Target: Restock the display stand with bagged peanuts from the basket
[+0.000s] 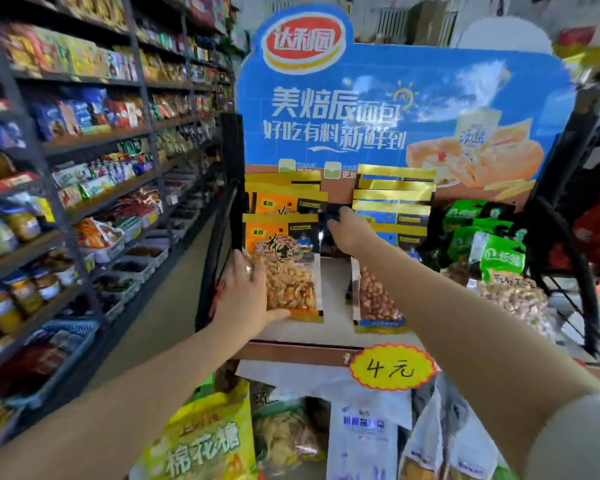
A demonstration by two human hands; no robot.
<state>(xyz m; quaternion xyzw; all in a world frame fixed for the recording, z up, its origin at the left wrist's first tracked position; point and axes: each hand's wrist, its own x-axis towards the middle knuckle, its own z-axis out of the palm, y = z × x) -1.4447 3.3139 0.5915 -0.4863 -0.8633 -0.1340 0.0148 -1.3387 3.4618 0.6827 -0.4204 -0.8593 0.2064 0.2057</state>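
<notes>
Head view: glossy orange peanut bag (284, 268) under left hand (246, 296).

Blue header, orange and gold peanut packs

The display stand's header board (395, 98) was sky blue with white lettering and a red-and-yellow oval logo; the peanut bags (284, 244) were orange topped with gold, neighbouring bags (499, 251) green, the price tag (392, 367) yellow edged red.

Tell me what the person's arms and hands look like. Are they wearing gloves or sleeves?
No gloves: the left hand and the right hand are both bare. Both forearms are bare too, so no long sleeves. Near the bottom right corner, a bit of pale, whitish sleeve shows on the right upper arm. I can't see any watch or bracelet.
</notes>
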